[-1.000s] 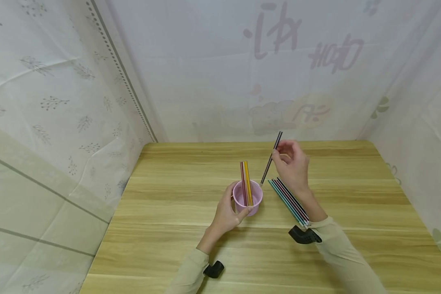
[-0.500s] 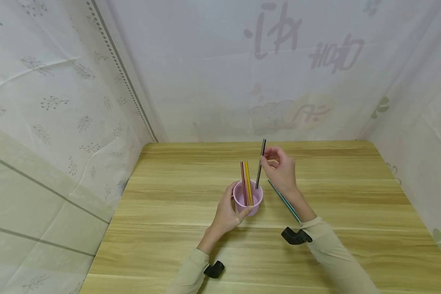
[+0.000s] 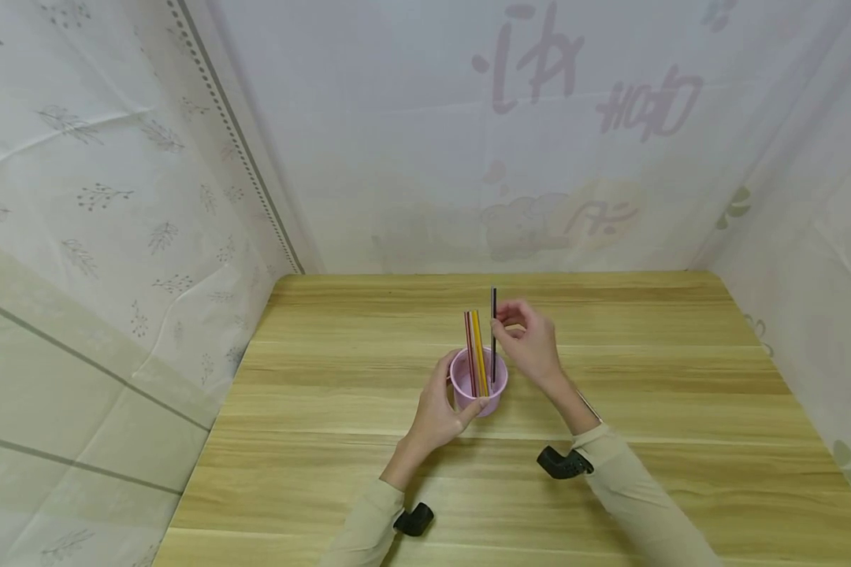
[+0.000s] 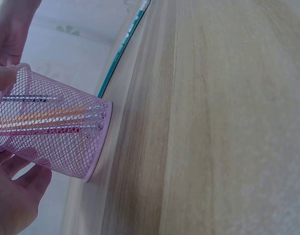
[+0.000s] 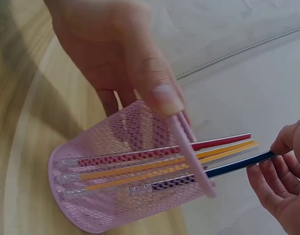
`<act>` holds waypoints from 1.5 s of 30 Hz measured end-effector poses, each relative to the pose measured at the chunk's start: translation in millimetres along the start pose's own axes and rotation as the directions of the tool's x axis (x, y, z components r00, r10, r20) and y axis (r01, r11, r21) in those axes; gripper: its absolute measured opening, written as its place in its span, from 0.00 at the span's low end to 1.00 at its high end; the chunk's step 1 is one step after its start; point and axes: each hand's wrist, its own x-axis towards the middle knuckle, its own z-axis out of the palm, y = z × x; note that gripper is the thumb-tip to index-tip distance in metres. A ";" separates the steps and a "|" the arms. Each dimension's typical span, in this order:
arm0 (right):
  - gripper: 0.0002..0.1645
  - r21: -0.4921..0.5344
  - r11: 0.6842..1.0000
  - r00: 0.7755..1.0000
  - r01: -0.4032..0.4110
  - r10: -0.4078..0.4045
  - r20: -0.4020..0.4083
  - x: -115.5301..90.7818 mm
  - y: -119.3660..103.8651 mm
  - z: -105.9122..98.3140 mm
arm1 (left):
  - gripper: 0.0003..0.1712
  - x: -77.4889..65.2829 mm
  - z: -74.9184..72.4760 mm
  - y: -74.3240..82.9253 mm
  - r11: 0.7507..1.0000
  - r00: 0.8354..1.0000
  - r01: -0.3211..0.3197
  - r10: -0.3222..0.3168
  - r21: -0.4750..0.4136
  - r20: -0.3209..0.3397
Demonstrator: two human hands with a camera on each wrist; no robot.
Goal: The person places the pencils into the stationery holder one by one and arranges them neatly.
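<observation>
My left hand (image 3: 436, 405) grips a pink mesh pencil cup (image 3: 481, 405) that stands on the table, its thumb (image 5: 167, 98) over the rim. Inside lean a red pencil (image 5: 220, 142) and yellow pencils (image 3: 478, 339). Between thumb and fingers, my right hand (image 3: 532, 339) pinches a dark blue pencil (image 5: 238, 164) near its upper end. That pencil is nearly upright. Its lower end, with a clear-looking tip, is inside the cup, above the bottom in the right wrist view. In the left wrist view the mesh partly veils the pencils.
A green pencil (image 4: 121, 54) lies on the wooden table (image 3: 326, 354) beyond the cup in the left wrist view. From the head, my right forearm hides most of what lies there. Patterned cloth (image 3: 397, 157) hangs behind the table and along both sides.
My right hand has moved left and down, bringing the dark pencil from beside the cup to inside its rim and turning it more upright. The left hand and cup have stayed put.
</observation>
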 end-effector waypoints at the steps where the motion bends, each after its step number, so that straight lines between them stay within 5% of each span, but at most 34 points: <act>1: 0.12 -0.003 1.000 1.000 -0.009 0.009 0.001 -0.7 2.2 0.9 | 0.51 0.0 0.1 -0.2 1.000 1.000 0.002 -0.002 0.000 0.000; 10: 0.12 -0.013 0.997 0.997 -0.077 0.077 0.024 -5.3 55.6 8.0 | 0.51 -0.1 0.3 0.3 1.000 1.000 0.009 -0.009 0.000 0.010; 20: 0.11 -0.047 0.992 0.993 -0.117 0.116 -0.026 -8.6 62.4 -3.7 | 0.52 0.2 0.5 -2.1 1.000 0.999 -0.031 0.031 0.003 -0.027; 33: 0.11 -0.156 0.978 0.988 -0.138 0.126 -0.088 -12.4 78.2 -42.8 | 0.51 1.1 1.2 -1.0 1.000 1.000 -0.001 0.001 -0.011 -0.020; 45: 0.13 -0.287 0.934 0.977 -0.214 0.200 -0.078 -21.8 97.5 -68.2 | 0.51 0.8 1.9 -1.6 1.000 1.000 -0.013 0.013 -0.011 -0.016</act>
